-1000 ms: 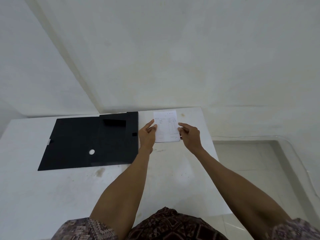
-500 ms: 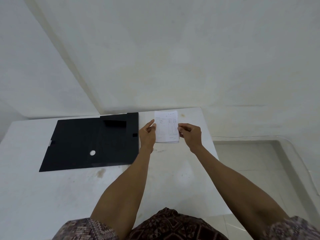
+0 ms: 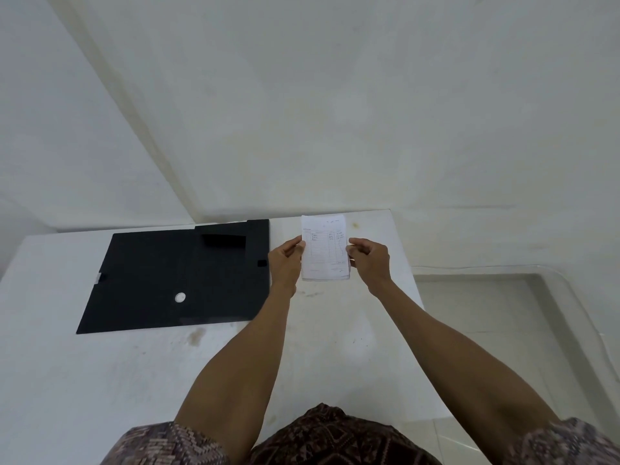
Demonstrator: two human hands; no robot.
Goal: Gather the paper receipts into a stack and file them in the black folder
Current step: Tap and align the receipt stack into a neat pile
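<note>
Both hands up: left hand (image 3: 286, 260) and right hand (image 3: 368, 259) pinch the receipt stack (image 3: 324, 247) by its side edges, upright above the white desk (image 3: 100, 380), just right of the black folder (image 3: 174, 275).

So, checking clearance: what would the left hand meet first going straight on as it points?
The left hand, pinching the receipts, points forward-right: way looks free over the table, probably to the wall.

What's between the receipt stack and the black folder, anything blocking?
Nothing visible. The left hand and right hand pinch the receipt stack by its side edges over the table. The black folder lies flat just left; only the left hand sits between them.
</note>
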